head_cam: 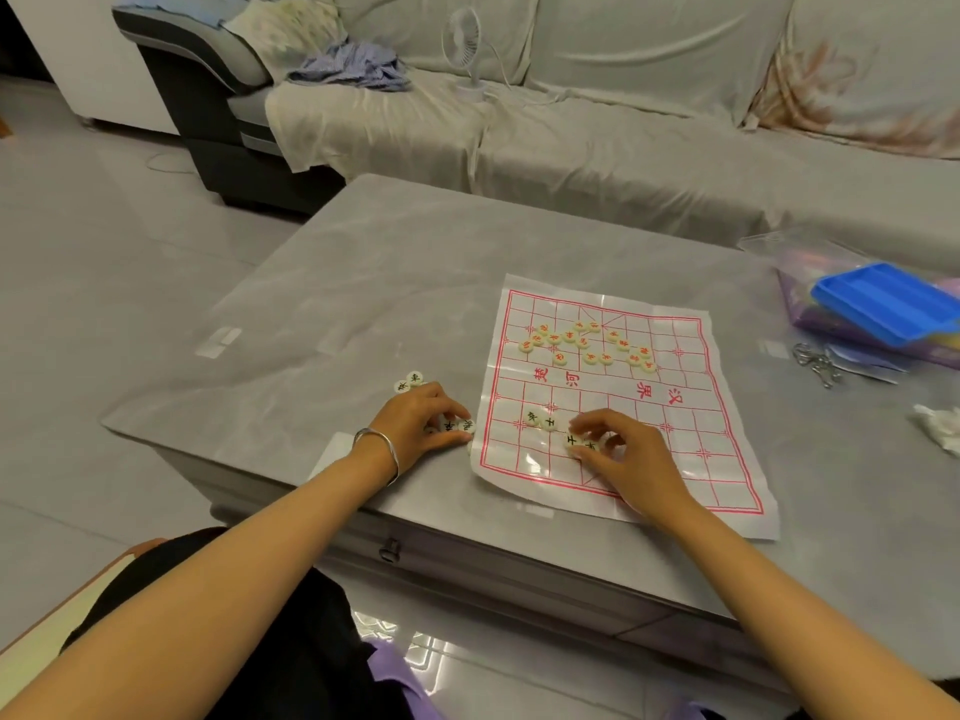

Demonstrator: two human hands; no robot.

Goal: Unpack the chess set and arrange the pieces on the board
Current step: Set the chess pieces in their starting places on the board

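Observation:
A white plastic board sheet with a red grid lies on the grey table. Several round cream pieces with red characters sit loosely on its far half. Two black-character pieces rest on the near half. My right hand is over the near half, its fingertips pinching black-character pieces. My left hand, with a silver bracelet on the wrist, rests on the table just left of the board, fingers closed over a cluster of black-character pieces. Two more pieces lie beyond that hand.
A blue tray sits on a clear plastic bag at the table's right. Metal ring puzzles and a crumpled white tissue lie near it. A covered sofa with a small white fan stands behind.

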